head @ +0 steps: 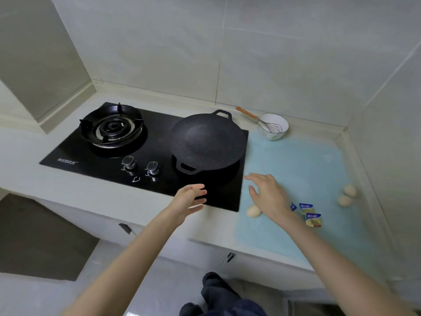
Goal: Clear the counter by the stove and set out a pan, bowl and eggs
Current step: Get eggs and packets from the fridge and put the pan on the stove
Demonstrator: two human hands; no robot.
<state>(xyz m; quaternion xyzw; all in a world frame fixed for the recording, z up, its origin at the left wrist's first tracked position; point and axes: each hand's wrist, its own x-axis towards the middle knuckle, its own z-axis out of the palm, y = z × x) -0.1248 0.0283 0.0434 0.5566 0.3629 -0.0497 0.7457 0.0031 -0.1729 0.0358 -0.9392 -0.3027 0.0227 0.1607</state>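
A black two-handled pan (208,142) sits on the right burner of the black stove (91,160). A white bowl (273,133) holding a whisk (270,126) with a wooden handle stands at the back of the light blue mat (303,160). One egg (253,211) lies at the mat's near left edge, and two eggs (347,195) lie together at its right. My left hand (190,199) hovers open over the stove's front right corner, holding nothing. My right hand (267,193) hovers open over the mat, just above the near egg.
Three small blue-topped packets (309,214) lie on the mat right of my right wrist. The left burner (112,127) is bare. Two knobs (141,165) sit at the stove's front. Tiled walls close the counter at the back and right.
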